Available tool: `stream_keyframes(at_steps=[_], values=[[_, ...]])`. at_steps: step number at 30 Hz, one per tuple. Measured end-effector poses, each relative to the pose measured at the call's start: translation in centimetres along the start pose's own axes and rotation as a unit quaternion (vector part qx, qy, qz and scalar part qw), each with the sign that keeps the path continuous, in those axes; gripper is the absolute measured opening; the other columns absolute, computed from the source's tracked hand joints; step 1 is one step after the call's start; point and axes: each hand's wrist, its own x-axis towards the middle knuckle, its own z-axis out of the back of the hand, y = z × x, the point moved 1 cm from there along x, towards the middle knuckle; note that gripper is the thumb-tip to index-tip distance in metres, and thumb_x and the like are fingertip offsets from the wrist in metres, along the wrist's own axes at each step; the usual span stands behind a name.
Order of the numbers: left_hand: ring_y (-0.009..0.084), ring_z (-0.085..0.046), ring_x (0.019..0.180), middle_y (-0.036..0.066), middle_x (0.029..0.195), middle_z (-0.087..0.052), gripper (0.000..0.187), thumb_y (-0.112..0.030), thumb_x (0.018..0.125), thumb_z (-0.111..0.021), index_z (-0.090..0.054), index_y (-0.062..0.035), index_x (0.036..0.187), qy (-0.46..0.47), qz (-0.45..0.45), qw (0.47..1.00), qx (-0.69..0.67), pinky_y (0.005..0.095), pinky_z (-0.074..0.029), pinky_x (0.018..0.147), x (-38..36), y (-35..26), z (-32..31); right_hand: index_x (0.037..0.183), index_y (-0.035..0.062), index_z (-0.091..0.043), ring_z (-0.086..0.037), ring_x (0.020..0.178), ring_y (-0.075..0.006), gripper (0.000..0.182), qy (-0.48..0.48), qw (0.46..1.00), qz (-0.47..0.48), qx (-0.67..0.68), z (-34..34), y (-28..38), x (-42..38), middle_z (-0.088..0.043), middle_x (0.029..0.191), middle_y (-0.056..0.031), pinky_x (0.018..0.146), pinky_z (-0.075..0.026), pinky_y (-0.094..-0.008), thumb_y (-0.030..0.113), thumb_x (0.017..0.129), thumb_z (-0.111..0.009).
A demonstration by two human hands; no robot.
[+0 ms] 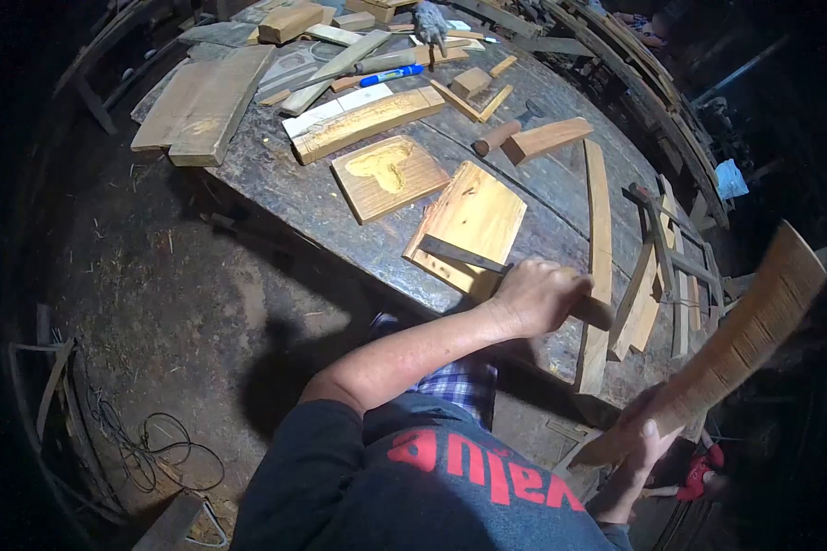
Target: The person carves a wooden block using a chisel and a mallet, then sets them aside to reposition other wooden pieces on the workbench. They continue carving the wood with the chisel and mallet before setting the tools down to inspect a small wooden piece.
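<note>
My left hand [540, 296] is closed around the wooden handle of a chisel, and its flat dark blade [464, 254] points left over a pale wooden board [476, 216] at the bench edge. In my right hand [651, 433] is a curved piece of wood [740, 335], gripped near its lower end and raised at the right, off the bench. Fine lines run across its face. Close to the pale board lies a wooden block with a carved hollow [390, 179]. Behind that rests a curved, rough-cut wooden piece [368, 124].
The dark workbench [294, 207] also carries a blue marker [390, 75], a mallet-like wooden piece [496, 138], a long strip [599, 230], thick planks [202, 106] and a clamp-like frame saw [671, 243]. Cables [147, 450] lie on the floor. Another person's red sleeve [698, 473] shows lower right.
</note>
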Motion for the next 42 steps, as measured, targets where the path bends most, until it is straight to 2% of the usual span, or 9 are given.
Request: stream_keyframes(at_steps=[4, 6, 11, 19, 22, 26, 28, 34, 42], values=[[0.0336, -0.069, 0.078, 0.013, 0.076, -0.066, 0.011, -0.014, 0.081, -0.065, -0.065, -0.0117, 0.092, 0.020, -0.010, 1.000, 0.005, 0.0456, -0.054, 0.070, -0.5, 0.5, -0.6, 0.125, -0.0012, -0.043, -0.059, 0.062, -0.0203, 0.091, -0.057, 0.997, 0.031, 0.029, -1.8, -0.6, -0.4, -0.059, 0.084, -0.0123, 0.052, -0.049, -0.0303, 0.052, 0.064, -0.083], [0.0315, -0.069, 0.078, 0.010, 0.077, -0.065, 0.023, -0.009, 0.069, -0.068, -0.065, -0.0109, 0.091, 0.020, -0.014, 0.998, 0.051, 0.0443, -0.054, 0.068, 0.0, -0.4, 0.2, 0.123, -0.0020, -0.043, -0.060, 0.063, -0.0204, 0.089, -0.060, 0.997, 0.037, 0.020, -1.8, -1.1, -0.4, -0.059, 0.082, -0.0118, 0.052, -0.051, -0.0317, 0.052, 0.065, -0.084], [0.0318, -0.063, 0.064, 0.010, 0.068, -0.057, 0.025, -0.004, 0.060, -0.068, -0.059, -0.0083, 0.084, -0.103, -0.069, 0.992, 0.023, 0.0421, -0.050, 0.058, 1.3, -2.4, 4.1, 0.118, -0.0031, -0.045, -0.059, 0.058, -0.0200, 0.084, -0.071, 0.994, 0.020, 0.085, -1.5, -2.0, -0.2, -0.058, 0.078, -0.0115, 0.047, -0.052, -0.0324, 0.050, 0.067, -0.084], [0.0352, -0.063, 0.069, 0.010, 0.067, -0.055, 0.021, -0.006, 0.069, -0.069, -0.054, -0.0076, 0.084, -0.107, -0.040, 0.993, 0.012, 0.0457, -0.049, 0.060, 0.9, -2.2, 5.8, 0.117, -0.0029, -0.045, -0.059, 0.057, -0.0194, 0.080, -0.019, 0.998, 0.007, 0.063, -1.8, -1.9, 0.0, -0.058, 0.076, -0.0122, 0.045, -0.051, -0.0329, 0.049, 0.069, -0.083], [0.0364, -0.063, 0.073, 0.012, 0.071, -0.057, 0.024, -0.003, 0.066, -0.065, -0.055, -0.0076, 0.088, -0.079, -0.030, 0.996, 0.024, 0.0461, -0.050, 0.061, 0.8, -2.0, 5.8, 0.118, -0.0023, -0.045, -0.060, 0.057, -0.0229, 0.076, -0.037, 0.994, 0.041, 0.091, -2.6, -2.1, -0.1, -0.059, 0.080, -0.0134, 0.050, -0.052, -0.0323, 0.043, 0.071, -0.083], [0.0346, -0.065, 0.071, 0.011, 0.075, -0.062, 0.032, -0.011, 0.062, -0.073, -0.061, -0.0094, 0.092, -0.040, -0.011, 0.999, 0.022, 0.0445, -0.051, 0.061, 0.9, -2.0, 6.6, 0.129, -0.0025, -0.042, -0.062, 0.093, -0.0273, 0.078, -0.065, 0.997, 0.040, 0.017, -3.0, -4.8, -0.9, -0.060, 0.106, -0.0159, 0.087, -0.050, -0.0387, 0.033, 0.074, -0.084], [0.0340, -0.065, 0.066, 0.011, 0.071, -0.062, 0.024, -0.012, 0.065, -0.076, -0.061, -0.0093, 0.084, -0.061, -0.002, 0.998, -0.027, 0.0421, -0.050, 0.058, 1.5, -2.6, 7.5, 0.131, -0.0027, -0.044, -0.057, 0.108, -0.0229, 0.078, 0.025, 0.998, 0.037, -0.044, -5.8, -0.3, 1.3, -0.060, 0.114, -0.0154, 0.096, -0.045, -0.0393, 0.033, 0.075, -0.084], [0.0299, -0.066, 0.061, 0.011, 0.067, -0.063, 0.026, -0.014, 0.071, -0.085, -0.062, -0.0084, 0.081, -0.092, 0.032, 0.992, -0.083, 0.0365, -0.049, 0.056, 0.7, -2.4, 9.3, 0.129, -0.0029, -0.049, -0.060, 0.107, -0.0204, 0.071, 0.105, 0.989, -0.103, 0.001, -10.3, -7.8, 3.5, -0.063, 0.115, -0.0146, 0.094, -0.047, -0.0353, 0.032, 0.078, -0.084], [0.0139, -0.056, 0.059, 0.004, 0.069, -0.057, 0.027, -0.005, 0.076, -0.083, -0.056, -0.0074, 0.080, -0.189, 0.027, 0.978, -0.086, 0.0291, -0.044, 0.056, -1.6, -0.6, 11.9, 0.128, -0.0041, -0.051, -0.062, 0.104, -0.0209, 0.074, 0.098, 0.987, -0.125, 0.007, -12.2, -9.0, 8.6, -0.065, 0.113, -0.0149, 0.093, -0.048, -0.0347, 0.042, 0.079, -0.082]])
